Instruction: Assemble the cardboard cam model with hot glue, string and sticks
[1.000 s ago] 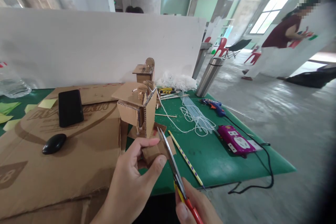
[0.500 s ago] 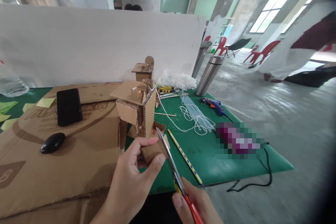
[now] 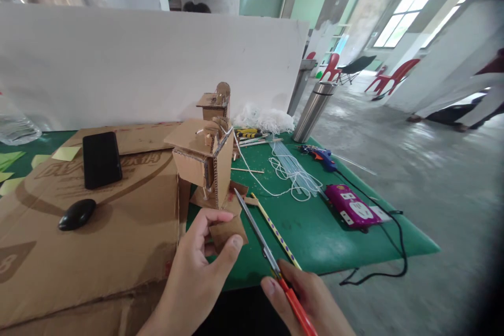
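My left hand (image 3: pixel 212 257) pinches a small piece of brown cardboard (image 3: pixel 228 232) between thumb and fingers. In my right hand (image 3: pixel 305 294) are scissors (image 3: pixel 264 248) with red handles, their blades together and pointing up and away, just right of the cardboard piece and apart from it. A narrow cardboard strip (image 3: pixel 251 201) lies past the blades, by the end of a yellow pencil with purple spots (image 3: pixel 277 231). Behind my left hand stands a built cardboard structure (image 3: pixel 208 160) with string and sticks on it.
On the left, a large cardboard sheet (image 3: pixel 137 231) carries a black phone (image 3: pixel 102 160) and a mouse (image 3: pixel 77 214). To the right are glue sticks (image 3: pixel 289 163), white string, a blue glue gun (image 3: pixel 323 158), a purple power strip (image 3: pixel 348 206) and a steel flask (image 3: pixel 315 111).
The scissors have come away from the cardboard to the right, and their blades have closed. A narrow strip, earlier beside the blade, now lies by the pencil. My left hand shifted slightly left.
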### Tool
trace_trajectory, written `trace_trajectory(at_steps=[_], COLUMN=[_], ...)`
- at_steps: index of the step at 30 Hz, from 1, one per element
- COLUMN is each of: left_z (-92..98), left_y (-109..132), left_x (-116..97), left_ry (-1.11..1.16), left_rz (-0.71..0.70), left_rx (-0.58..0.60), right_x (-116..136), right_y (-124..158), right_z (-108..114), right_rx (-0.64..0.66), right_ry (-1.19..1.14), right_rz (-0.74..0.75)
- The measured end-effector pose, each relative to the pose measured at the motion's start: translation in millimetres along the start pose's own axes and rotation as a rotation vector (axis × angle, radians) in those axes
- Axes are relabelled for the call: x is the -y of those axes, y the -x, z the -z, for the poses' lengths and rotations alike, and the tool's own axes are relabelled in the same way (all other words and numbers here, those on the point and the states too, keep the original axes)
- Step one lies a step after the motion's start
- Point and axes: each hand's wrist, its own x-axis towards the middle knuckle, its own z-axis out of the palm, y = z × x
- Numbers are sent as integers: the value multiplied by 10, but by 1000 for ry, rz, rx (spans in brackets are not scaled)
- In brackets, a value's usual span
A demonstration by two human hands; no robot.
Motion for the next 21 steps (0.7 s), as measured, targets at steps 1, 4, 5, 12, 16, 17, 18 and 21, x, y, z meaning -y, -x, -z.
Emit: trace_trajectory(at_steps=[1,4,5,12,16,17,18,21], left_z=[24,107,134,198,162,155,149,123], left_y=[5,19,22,20,32,37,41,40], left_x=[27,108,132,227,259,262,263,269], left_ry=[-10,-59,-92,-310,-456,-513,-564,-651], left_rz=[-3,4,10,-111,-176,-206,-234,-312], left_rx=[-7,26,52,132,77,72,81,126], right_x=[-25,-128,-165,-377,-493,-517,-539,-590], right_y=[-5,-93,-150,-633,-692,-686,-678,-689], right_z=[65,378,507,1070,1091,1090,1086,1055], right_rx=[-9,-52,-66,-76,-16,-9,-15,-96], right_ry=[44,255,353,807,809,794,781,756], right_rz=[-31,-130,-175,-308,-355,-354,-353,-352])
